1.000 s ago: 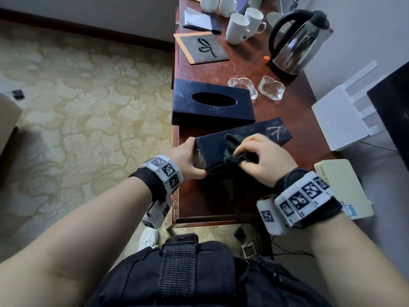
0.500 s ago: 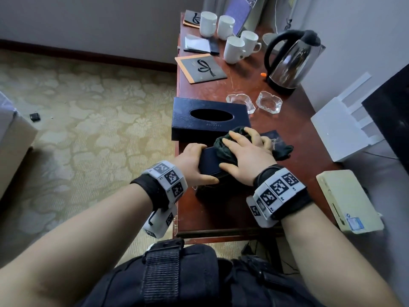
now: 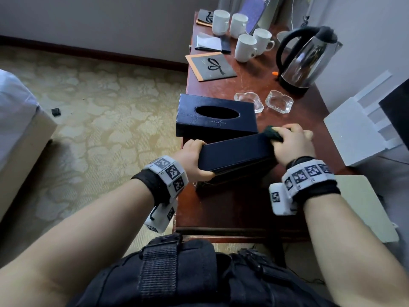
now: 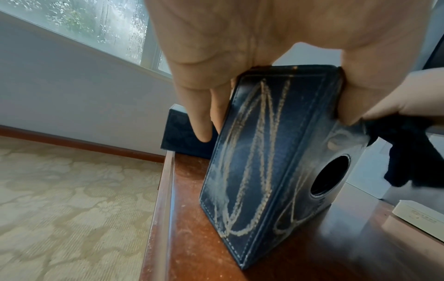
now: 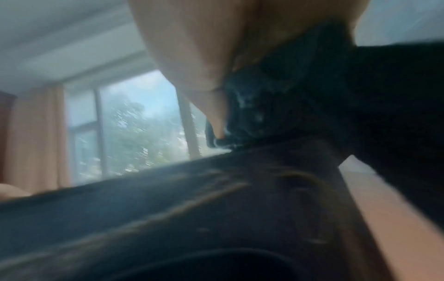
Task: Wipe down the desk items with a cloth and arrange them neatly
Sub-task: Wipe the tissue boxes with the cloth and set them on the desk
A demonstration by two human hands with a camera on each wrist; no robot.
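A dark blue tissue box (image 3: 234, 155) stands tilted on its long edge on the red-brown desk (image 3: 232, 209). My left hand (image 3: 194, 157) grips its left end, thumb on the near face and fingers behind. In the left wrist view that end of the tissue box (image 4: 264, 152) carries pale dusty zigzag streaks. My right hand (image 3: 292, 144) holds a bunched dark green cloth (image 3: 273, 134) against the box's right end. The cloth (image 5: 288, 95) is blurred in the right wrist view. A second blue tissue box (image 3: 215, 116) lies flat just behind.
Two glass ashtrays (image 3: 279, 104) and a steel kettle (image 3: 307, 56) stand behind the boxes, with several white mugs (image 3: 245, 47) and a bow-printed card (image 3: 212, 66) farther back. A white device (image 3: 358, 134) and a beige box (image 3: 365, 207) sit right of the desk. Carpet lies to the left.
My right hand has slid the cloth from the middle of the box to its right end. The box now stands tipped up with its plain face towards me.
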